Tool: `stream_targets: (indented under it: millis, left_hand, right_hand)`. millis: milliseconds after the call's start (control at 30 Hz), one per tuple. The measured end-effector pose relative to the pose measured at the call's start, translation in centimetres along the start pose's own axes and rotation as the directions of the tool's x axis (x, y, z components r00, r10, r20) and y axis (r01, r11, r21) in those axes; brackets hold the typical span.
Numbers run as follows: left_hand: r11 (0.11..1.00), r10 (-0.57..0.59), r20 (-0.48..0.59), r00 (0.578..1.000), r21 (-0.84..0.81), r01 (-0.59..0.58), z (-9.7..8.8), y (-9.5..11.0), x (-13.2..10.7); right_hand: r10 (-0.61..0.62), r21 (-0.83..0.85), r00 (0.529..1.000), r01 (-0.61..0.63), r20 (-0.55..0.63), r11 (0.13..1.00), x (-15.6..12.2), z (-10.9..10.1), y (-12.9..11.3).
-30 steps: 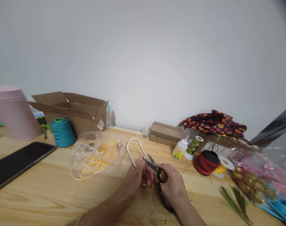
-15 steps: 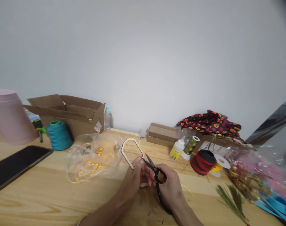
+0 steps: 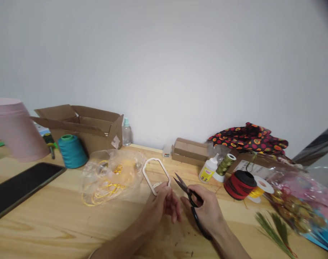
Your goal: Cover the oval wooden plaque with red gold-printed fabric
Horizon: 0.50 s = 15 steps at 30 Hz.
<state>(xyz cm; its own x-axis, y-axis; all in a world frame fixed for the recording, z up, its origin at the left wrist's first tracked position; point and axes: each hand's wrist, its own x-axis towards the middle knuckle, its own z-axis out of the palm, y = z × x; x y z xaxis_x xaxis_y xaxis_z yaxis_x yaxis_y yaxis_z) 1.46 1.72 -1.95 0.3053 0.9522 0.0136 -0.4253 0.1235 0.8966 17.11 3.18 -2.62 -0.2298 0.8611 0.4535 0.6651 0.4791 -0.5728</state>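
My left hand (image 3: 164, 205) is closed on a white scalloped frame (image 3: 145, 175), an open outline that leans up above my fingers. Its lower end is hidden in my grip. In my right hand (image 3: 205, 207) is a pair of black-handled scissors (image 3: 187, 189), with the blades slightly apart and pointing up and left. The blade tips stop just right of the frame, not touching it. Small dark scraps (image 3: 190, 253) lie on the table below my hands.
To the left are a clear bag (image 3: 131, 169) with yellow cord, a teal thread cone (image 3: 72, 153), a phone (image 3: 26, 187) and an open cardboard box (image 3: 99, 142). On the right stand a glue bottle (image 3: 208, 169), a red-and-black thread spool (image 3: 239, 187) and green sprigs (image 3: 277, 230).
The scissors and my right hand have moved right, away from the frame and my left hand. The yellow strand by my right hand no longer shows. The whole view has shifted slightly.
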Motion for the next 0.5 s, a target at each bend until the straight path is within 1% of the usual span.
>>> stream_targets:
  millis: [100, 233, 367, 433, 500]
  left_hand:
    - [1.0, -0.004, -0.014, 1.0, 0.011, 0.004, -0.18, 0.11, 0.18]
    - [1.0, 0.01, -0.011, 1.0, -0.003, -0.01, -0.34, -0.09, 0.32]
    - [1.0, 0.012, -0.017, 1.0, 0.018, -0.012, -0.44, -0.49, 0.38]
    - [1.0, 0.005, -0.018, 1.0, 0.014, -0.005, -0.5, -0.6, 0.54]
    - [1.0, 0.001, -0.034, 0.999, -0.028, -0.002, -0.5, -0.56, 0.74]
  right_hand:
    - [-0.053, -0.082, 0.997, 0.058, 0.061, 0.995, -0.06, -0.48, -0.04]
    - [-0.069, -0.132, 0.99, 0.085, 0.12, 0.988, -0.09, -0.83, -0.27]
    - [-0.056, -0.189, 0.994, 0.073, 0.095, 0.979, -0.21, -0.72, -0.43]
    - [-0.03, -0.212, 0.997, 0.045, 0.071, 0.976, -0.39, -0.41, -0.54]
    - [0.015, -0.223, 0.998, -0.001, 0.06, 0.975, -0.59, 0.04, -0.73]
